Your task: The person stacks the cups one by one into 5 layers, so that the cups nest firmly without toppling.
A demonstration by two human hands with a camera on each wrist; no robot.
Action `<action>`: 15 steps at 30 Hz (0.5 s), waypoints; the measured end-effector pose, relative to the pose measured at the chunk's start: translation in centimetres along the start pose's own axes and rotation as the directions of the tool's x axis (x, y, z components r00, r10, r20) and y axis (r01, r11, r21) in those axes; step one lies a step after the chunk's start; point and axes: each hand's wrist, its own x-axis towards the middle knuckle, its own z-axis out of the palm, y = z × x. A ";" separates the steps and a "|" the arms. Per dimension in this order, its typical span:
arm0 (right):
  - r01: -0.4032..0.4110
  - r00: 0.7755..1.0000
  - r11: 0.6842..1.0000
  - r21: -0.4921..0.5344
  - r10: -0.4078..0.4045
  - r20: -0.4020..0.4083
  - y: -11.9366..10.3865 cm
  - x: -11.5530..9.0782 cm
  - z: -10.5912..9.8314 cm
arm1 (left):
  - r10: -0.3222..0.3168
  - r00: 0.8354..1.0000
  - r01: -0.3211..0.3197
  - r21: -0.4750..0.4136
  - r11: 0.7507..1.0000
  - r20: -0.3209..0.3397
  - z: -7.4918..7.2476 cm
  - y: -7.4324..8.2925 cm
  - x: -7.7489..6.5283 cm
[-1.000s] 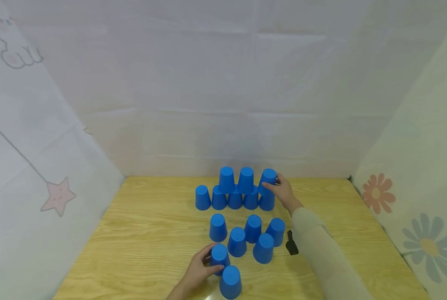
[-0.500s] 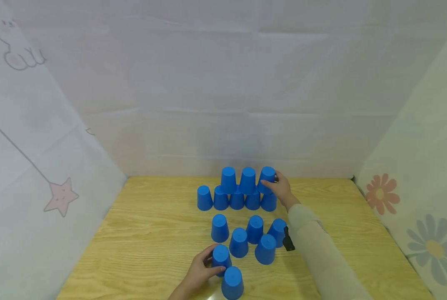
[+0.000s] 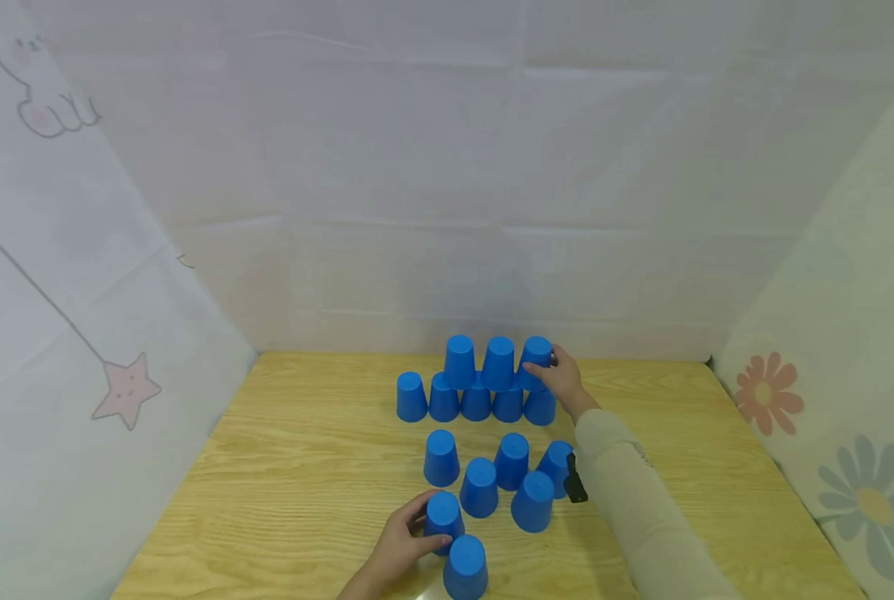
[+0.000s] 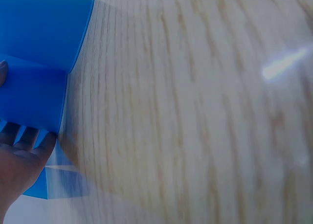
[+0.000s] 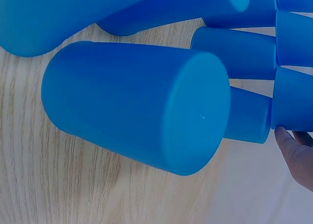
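Observation:
My right hand (image 3: 562, 379) grips an upside-down blue cup (image 3: 534, 360) at the right end of the upper row, over a cup (image 3: 540, 408) of the row below. In the right wrist view, that held cup (image 5: 293, 101) meets the lower row's cups at its rim. Near the front, my left hand (image 3: 402, 540) holds another upturned blue cup (image 3: 442, 521), thumb on its near side and fingers round its left. Just in front of it stands one more cup (image 3: 465, 571). The left wrist view shows the fingers (image 4: 29, 141) against the held cup (image 4: 32, 94).
Two cups (image 3: 459, 362) share the upper row, resting on a back row (image 3: 412, 398) of several cups. Between the hands, several loose upturned cups (image 3: 480, 489) stand on the wooden table (image 3: 289, 467). A black strap end (image 3: 575, 479) hangs by the right sleeve. White sheets (image 3: 387, 283) enclose the table.
The right hand raised its cup slightly, then lowered it onto the upper row's end. The left hand keeps its hold with little movement. The whole view shifted slightly.

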 end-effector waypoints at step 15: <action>-0.018 1.000 1.000 -0.007 0.018 0.004 0.6 0.2 0.0 | 0.001 1.000 -0.001 0.001 1.000 -0.006 0.1 0.1 -0.1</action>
